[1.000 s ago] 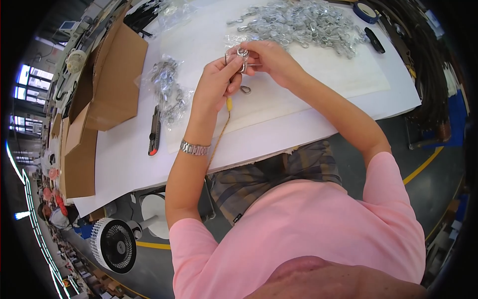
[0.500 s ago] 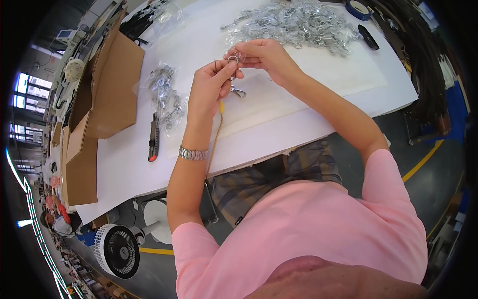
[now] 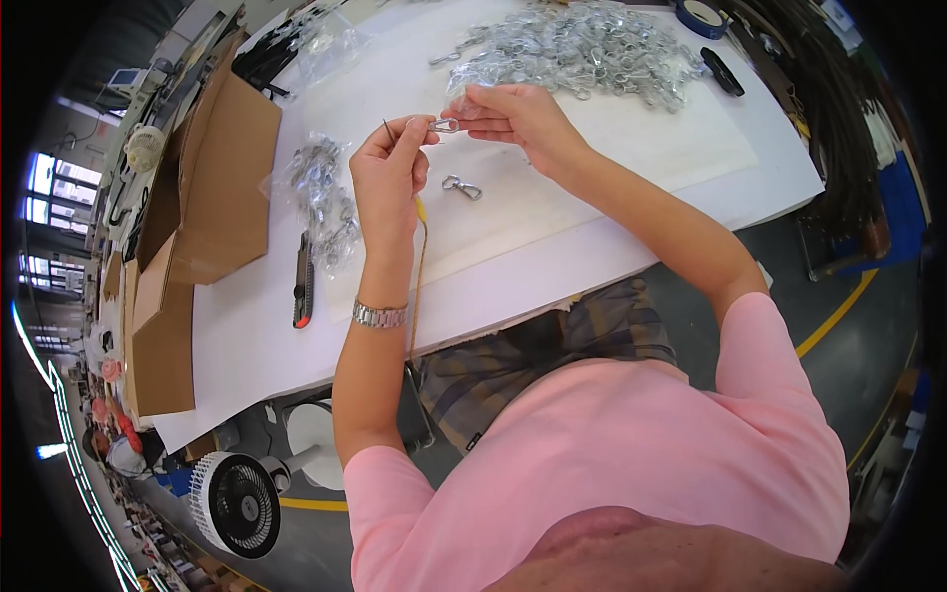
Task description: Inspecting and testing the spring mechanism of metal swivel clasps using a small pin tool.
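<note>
In my left hand (image 3: 395, 163), a silver snap hook (image 3: 444, 125) is pinched between thumb and forefinger. A thin dark point sticks up behind those fingers, and a slim yellow piece (image 3: 421, 209) with a brownish cord shows below the palm; whether they are one tool is hidden. My right hand (image 3: 518, 118) pinches a crumpled clear plastic bag (image 3: 464, 104), its fingertips close to the hook's right end. Another silver snap hook (image 3: 462, 187) lies on the white table (image 3: 552, 242) below the gap between my hands.
Bagged metal hooks (image 3: 582, 49) are heaped at the back, with a smaller bagged pile (image 3: 324, 192) at left. A box cutter (image 3: 303, 281) lies beside an open cardboard box (image 3: 222, 168). Blue tape (image 3: 702, 18) and a black tool (image 3: 723, 72) sit back right. A fan (image 3: 237, 503) stands lower left.
My left hand has drawn left, away from my right, and the hook it holds now shows between them. The snap hook on the table, partly covered before, is in full view.
</note>
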`<state>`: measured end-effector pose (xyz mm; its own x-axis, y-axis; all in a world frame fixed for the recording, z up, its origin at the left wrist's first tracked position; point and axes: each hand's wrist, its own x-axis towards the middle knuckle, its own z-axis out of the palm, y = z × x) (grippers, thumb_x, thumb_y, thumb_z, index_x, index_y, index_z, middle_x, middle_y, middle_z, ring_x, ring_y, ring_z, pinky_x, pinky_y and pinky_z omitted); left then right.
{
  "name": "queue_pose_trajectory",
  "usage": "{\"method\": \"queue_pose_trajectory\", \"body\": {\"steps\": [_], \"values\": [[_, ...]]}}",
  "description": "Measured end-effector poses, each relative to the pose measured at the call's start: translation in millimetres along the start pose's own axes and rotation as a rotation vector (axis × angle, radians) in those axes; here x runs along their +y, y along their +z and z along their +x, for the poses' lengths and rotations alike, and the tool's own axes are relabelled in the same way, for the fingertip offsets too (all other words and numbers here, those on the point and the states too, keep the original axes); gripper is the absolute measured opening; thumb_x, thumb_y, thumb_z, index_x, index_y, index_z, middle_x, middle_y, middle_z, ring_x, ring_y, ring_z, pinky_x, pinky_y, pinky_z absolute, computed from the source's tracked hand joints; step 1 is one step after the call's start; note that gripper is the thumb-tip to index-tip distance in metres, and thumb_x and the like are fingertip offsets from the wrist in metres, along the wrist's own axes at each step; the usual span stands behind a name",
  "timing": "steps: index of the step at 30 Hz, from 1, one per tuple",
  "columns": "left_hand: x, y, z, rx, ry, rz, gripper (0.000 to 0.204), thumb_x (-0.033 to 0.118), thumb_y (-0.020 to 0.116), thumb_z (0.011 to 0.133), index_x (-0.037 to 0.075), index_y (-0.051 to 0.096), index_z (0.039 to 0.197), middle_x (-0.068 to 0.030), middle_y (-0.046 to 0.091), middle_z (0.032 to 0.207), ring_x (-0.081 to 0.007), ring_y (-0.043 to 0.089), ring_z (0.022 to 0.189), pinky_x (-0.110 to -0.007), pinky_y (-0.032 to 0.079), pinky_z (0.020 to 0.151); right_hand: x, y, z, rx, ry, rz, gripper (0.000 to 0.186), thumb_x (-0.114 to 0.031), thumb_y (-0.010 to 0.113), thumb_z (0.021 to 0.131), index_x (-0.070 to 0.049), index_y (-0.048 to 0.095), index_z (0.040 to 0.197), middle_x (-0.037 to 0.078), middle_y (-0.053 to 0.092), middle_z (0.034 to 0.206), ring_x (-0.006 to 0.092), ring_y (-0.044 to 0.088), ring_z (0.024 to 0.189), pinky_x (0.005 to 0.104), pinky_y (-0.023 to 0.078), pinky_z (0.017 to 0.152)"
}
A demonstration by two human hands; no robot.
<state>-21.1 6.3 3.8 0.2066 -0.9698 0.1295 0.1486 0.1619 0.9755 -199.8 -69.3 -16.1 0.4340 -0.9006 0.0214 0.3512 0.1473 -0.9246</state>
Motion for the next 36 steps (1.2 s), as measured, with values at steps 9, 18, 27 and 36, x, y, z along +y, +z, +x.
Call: {"method": "queue_pose_trajectory", "body": {"steps": [9, 18, 27, 36], "values": [[2.6, 11.9, -5.9, 0.091, 0.112, 0.095, 0.019, 0.015, 0.067, 0.099, -0.003, 0.071, 0.102, -0.0089, 0.075, 0.084, -0.0007, 0.04, 0.049, -0.017, 0.028, 0.044, 4.2, 6.8, -3.3, 0.02, -0.004, 0.005, 0.031, -0.027, 0.065, 0.1, 0.002, 0.071, 0.111, 0.012, 0.075, 0.106, 0.0212, 0.074, 0.1, 0.0342, 0.057, 0.094], [0.4, 21.3, -8.9, 0.056, 0.127, 0.418, 0.024, 0.013, 0.065, 0.099, -0.001, 0.064, 0.118, -0.007, 0.073, 0.071, -0.0005, 0.043, 0.049, -0.02, 0.031, 0.046, 8.5, 7.5, -9.7, -0.152, 0.002, 0.281, 0.03, -0.018, 0.052, 0.107, 0.007, 0.064, 0.12, 0.016, 0.072, 0.116, 0.0242, 0.072, 0.106, 0.0369, 0.057, 0.099], [-4.3, 23.3, -9.6, 0.091, 0.141, 0.319, 0.029, 0.014, 0.064, 0.1, -0.003, 0.062, 0.124, -0.0035, 0.068, 0.067, -0.0019, 0.047, 0.05, -0.021, 0.033, 0.046, 19.8, 16.8, -10.1, -0.071, 0.078, 0.427, 0.027, -0.017, 0.053, 0.107, 0.006, 0.06, 0.121, 0.014, 0.07, 0.116, 0.0209, 0.07, 0.095, 0.0351, 0.058, 0.096], [5.0, -1.6, 1.8, -0.115, -0.066, 0.066, 0.029, 0.022, 0.061, 0.105, -0.001, 0.066, 0.12, -0.0029, 0.063, 0.069, -0.0014, 0.04, 0.047, -0.018, 0.026, 0.041, 7.6, 14.6, -10.5, -0.082, 0.072, 0.245, 0.025, -0.024, 0.061, 0.105, -0.001, 0.067, 0.113, 0.007, 0.073, 0.101, 0.0124, 0.067, 0.081, 0.0276, 0.056, 0.077]]}}
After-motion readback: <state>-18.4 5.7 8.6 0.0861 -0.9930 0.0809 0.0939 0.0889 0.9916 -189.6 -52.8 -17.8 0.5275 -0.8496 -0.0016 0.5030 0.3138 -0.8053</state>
